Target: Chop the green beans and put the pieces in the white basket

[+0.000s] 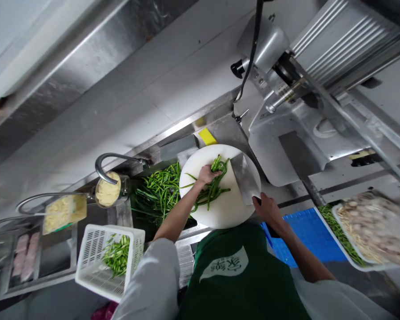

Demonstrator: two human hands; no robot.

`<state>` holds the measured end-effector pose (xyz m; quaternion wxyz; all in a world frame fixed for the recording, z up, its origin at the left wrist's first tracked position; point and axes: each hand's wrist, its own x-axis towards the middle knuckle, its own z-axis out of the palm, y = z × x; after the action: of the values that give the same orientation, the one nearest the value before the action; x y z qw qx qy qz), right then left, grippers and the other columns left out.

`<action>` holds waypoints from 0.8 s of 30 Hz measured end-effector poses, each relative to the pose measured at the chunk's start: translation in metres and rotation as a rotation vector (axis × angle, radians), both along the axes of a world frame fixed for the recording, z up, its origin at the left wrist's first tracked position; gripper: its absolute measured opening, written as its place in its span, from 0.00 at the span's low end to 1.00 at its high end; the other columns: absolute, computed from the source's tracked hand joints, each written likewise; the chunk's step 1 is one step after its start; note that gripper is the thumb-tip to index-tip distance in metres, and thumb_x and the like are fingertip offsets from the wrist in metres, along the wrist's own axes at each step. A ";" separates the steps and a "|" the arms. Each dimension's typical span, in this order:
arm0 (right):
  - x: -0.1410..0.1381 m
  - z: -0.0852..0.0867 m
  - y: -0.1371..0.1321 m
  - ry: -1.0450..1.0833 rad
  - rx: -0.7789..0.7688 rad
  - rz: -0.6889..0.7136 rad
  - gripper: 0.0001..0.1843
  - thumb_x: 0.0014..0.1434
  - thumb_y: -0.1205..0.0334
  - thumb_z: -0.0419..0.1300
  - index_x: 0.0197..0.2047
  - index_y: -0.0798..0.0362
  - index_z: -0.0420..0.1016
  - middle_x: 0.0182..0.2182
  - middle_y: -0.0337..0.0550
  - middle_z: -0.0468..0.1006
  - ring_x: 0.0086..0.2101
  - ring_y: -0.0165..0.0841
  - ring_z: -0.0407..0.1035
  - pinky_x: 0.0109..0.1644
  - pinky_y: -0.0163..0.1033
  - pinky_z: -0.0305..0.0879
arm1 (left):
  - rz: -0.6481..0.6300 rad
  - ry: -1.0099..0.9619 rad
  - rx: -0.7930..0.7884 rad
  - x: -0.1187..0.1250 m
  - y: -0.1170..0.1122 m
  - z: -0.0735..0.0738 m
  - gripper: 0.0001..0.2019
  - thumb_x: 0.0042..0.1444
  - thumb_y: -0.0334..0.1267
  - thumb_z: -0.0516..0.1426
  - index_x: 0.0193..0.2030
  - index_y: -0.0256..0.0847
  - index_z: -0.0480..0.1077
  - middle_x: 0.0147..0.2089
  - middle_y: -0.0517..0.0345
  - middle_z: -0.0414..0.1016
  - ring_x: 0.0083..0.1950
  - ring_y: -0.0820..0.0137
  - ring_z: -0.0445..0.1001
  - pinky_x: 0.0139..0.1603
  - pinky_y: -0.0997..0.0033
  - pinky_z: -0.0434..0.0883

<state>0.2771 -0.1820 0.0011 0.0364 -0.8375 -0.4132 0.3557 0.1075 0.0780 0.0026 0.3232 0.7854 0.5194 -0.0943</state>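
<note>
A round white cutting board lies in front of me, across the edge of a sink. My left hand is closed around a bunch of long green peppers on its middle; some stick out past the fingers on both sides. My right hand grips the dark handle of a cleaver. Its broad blade lies over the board's right part, apart from the peppers. In the sink left of the board is a heap of more green peppers.
A white basket with cut green pieces stands at the lower left. Curved faucets reach over the sinks. A metal slicing machine stands on the right, near a blue mat and a tray of food. A yellow block lies behind the board.
</note>
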 end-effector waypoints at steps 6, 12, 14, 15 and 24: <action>0.001 -0.002 0.000 -0.008 0.029 0.003 0.18 0.72 0.55 0.53 0.47 0.60 0.76 0.37 0.58 0.83 0.40 0.44 0.78 0.38 0.38 0.58 | 0.022 0.079 0.078 0.034 -0.029 -0.007 0.20 0.51 0.39 0.69 0.51 0.35 0.77 0.59 0.37 0.76 0.54 0.53 0.79 0.52 0.63 0.74; 0.001 0.000 0.000 0.007 0.018 0.006 0.19 0.73 0.53 0.51 0.47 0.60 0.75 0.38 0.59 0.83 0.41 0.45 0.79 0.39 0.39 0.60 | 0.029 -0.108 0.168 0.019 -0.011 0.022 0.21 0.64 0.35 0.57 0.62 0.32 0.67 0.48 0.42 0.80 0.47 0.60 0.80 0.49 0.65 0.75; 0.001 0.001 0.000 0.015 0.016 0.002 0.19 0.73 0.53 0.51 0.46 0.59 0.76 0.39 0.60 0.83 0.42 0.46 0.79 0.40 0.39 0.60 | 0.094 -0.305 0.227 0.008 0.005 0.040 0.19 0.63 0.34 0.55 0.60 0.34 0.67 0.43 0.50 0.80 0.40 0.65 0.79 0.45 0.68 0.75; 0.001 0.001 0.000 0.017 0.014 0.001 0.18 0.72 0.54 0.51 0.46 0.59 0.76 0.39 0.60 0.83 0.42 0.46 0.79 0.40 0.39 0.61 | 0.128 -0.411 0.265 0.004 0.013 0.050 0.16 0.63 0.34 0.56 0.57 0.36 0.69 0.40 0.53 0.80 0.37 0.67 0.79 0.42 0.69 0.75; 0.001 -0.001 0.000 -0.016 0.021 0.029 0.17 0.72 0.55 0.53 0.47 0.61 0.76 0.39 0.59 0.83 0.43 0.45 0.79 0.40 0.39 0.61 | 0.287 -0.732 0.490 -0.019 0.033 0.127 0.14 0.55 0.48 0.65 0.35 0.38 0.74 0.27 0.61 0.72 0.29 0.71 0.73 0.32 0.71 0.72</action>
<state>0.2785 -0.1819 0.0004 0.0367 -0.8339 -0.4294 0.3448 0.0886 0.1107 0.1292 0.2998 0.7406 0.4815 0.3603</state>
